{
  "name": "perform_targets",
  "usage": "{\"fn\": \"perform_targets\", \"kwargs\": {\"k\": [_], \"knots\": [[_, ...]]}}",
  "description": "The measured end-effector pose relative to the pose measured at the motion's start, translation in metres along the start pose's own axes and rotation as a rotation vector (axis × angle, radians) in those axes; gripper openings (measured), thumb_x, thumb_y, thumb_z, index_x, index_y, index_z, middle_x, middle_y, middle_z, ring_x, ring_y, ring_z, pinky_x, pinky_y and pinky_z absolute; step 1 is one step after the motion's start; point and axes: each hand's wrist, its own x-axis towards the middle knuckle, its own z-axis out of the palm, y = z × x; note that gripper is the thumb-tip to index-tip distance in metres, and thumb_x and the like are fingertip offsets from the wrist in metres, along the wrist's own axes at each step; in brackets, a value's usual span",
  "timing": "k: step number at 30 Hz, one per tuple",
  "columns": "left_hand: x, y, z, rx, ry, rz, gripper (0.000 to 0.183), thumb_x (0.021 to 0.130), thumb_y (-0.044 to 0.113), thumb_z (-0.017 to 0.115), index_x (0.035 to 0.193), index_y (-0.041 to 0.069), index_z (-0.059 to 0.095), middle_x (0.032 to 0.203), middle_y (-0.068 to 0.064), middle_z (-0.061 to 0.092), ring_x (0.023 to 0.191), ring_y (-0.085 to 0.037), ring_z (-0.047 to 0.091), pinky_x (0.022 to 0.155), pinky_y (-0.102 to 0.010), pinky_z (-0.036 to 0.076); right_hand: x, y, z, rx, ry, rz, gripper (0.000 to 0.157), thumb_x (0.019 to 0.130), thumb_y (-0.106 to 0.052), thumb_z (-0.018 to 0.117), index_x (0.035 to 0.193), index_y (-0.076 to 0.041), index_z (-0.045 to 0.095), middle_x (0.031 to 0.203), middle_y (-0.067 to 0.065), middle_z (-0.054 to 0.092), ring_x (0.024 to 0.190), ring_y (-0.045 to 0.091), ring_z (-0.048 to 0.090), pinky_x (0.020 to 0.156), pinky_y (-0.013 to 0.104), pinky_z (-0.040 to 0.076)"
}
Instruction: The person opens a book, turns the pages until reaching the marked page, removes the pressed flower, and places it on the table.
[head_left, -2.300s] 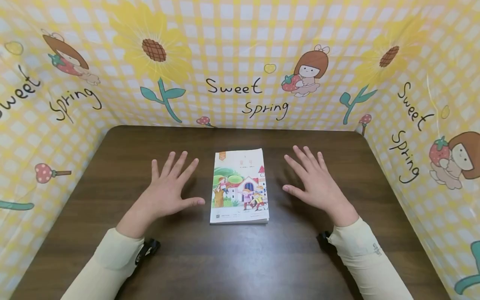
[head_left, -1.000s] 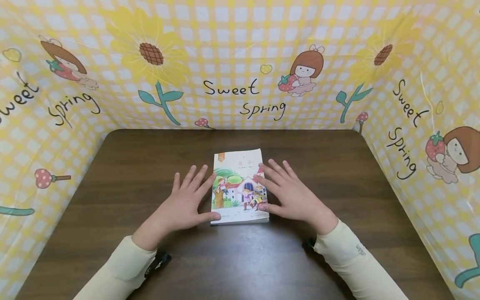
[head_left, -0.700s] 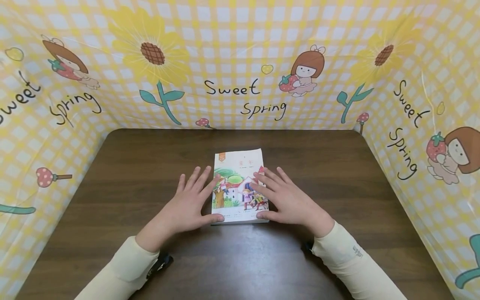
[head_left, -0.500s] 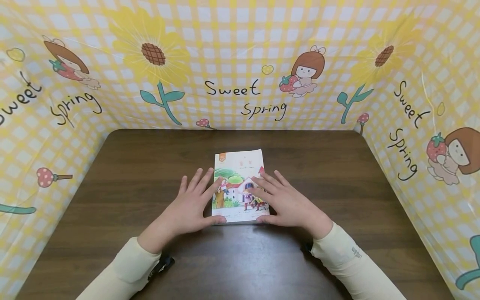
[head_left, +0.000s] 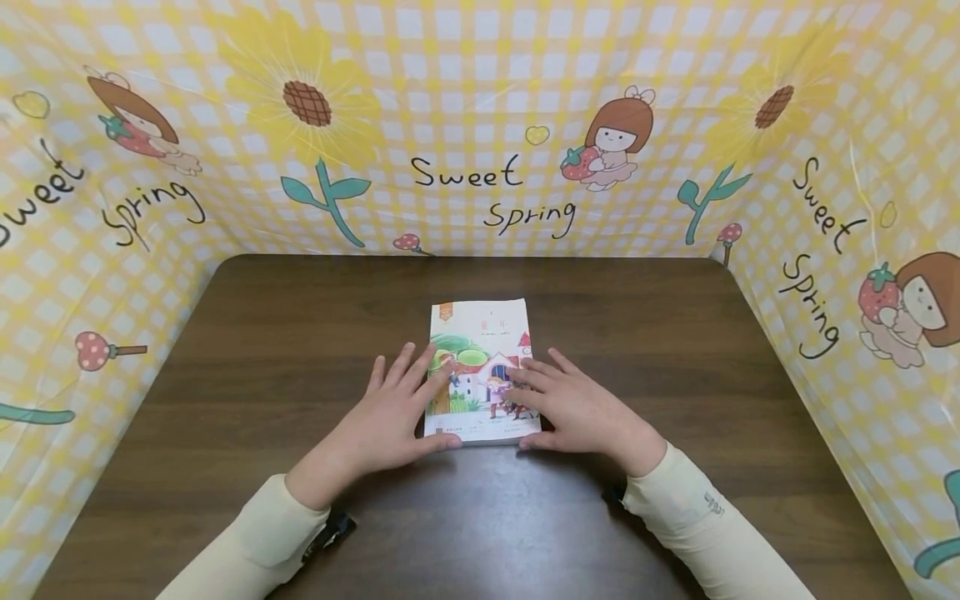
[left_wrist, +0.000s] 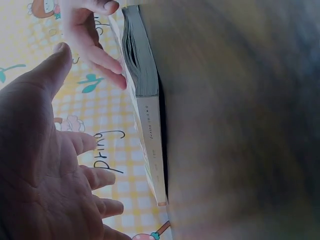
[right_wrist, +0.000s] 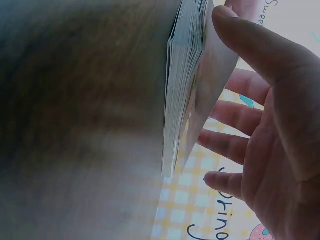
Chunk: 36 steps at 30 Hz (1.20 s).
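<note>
A paperback book (head_left: 481, 333) with an illustrated cover lies flat at the middle of the dark wooden table (head_left: 465, 525). Over its left side hovers my left hand (head_left: 382, 421), fingers spread, thumb above the lower left corner. The left wrist view shows the spine (left_wrist: 152, 135) and a gap between that hand and the book. On the other side, my right hand (head_left: 588, 412) reaches over the right edge with fingers extended. In the right wrist view its thumb (right_wrist: 240, 27) is close to the cover, beside the page edges (right_wrist: 182, 90). Neither hand grips anything.
A yellow checked cloth (head_left: 465, 100) printed with flowers and figures walls in the table's back and both sides. Dark wrist straps (head_left: 327, 537) sit at the pale sleeves (head_left: 697, 508).
Both hands have moved inward from either side of the book to over its left and right edges, then slightly toward the near side. The book stays in place.
</note>
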Motion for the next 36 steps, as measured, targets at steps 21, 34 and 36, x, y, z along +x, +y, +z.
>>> {"fn": "perform_targets", "kwargs": {"k": [21,34,36], "knots": [[0.008,0.028,-0.002,-0.038,-0.138,0.008,0.093,0.087,0.077,0.06,0.16,0.024,0.038,0.17,-0.009,0.024,0.156,-0.041,0.019,0.117,-0.073,0.019,0.001,-0.006,-0.008,-0.134,0.157,-0.176,0.021,0.09,-0.019,0.08,0.11,-0.023,0.076,0.103,-0.011,0.075,0.093,0.008,0.07,0.09,0.039,0.055],[0.013,0.035,0.002,0.009,-0.122,-0.025,0.072,0.092,0.061,0.066,0.153,0.024,0.051,0.165,-0.012,0.036,0.152,-0.041,0.029,0.116,-0.07,0.026,0.001,-0.006,-0.009,-0.14,0.343,-0.184,0.006,0.099,-0.026,0.069,0.095,-0.023,0.071,0.08,-0.014,0.07,0.073,0.003,0.064,0.071,0.03,0.054],[0.013,0.035,0.003,0.01,-0.117,-0.023,0.07,0.094,0.06,0.065,0.152,0.025,0.051,0.164,-0.012,0.037,0.152,-0.041,0.03,0.116,-0.07,0.027,0.0,-0.005,-0.01,-0.13,0.366,-0.188,0.006,0.099,-0.026,0.069,0.096,-0.022,0.072,0.082,-0.013,0.072,0.075,0.003,0.066,0.072,0.03,0.054]]}}
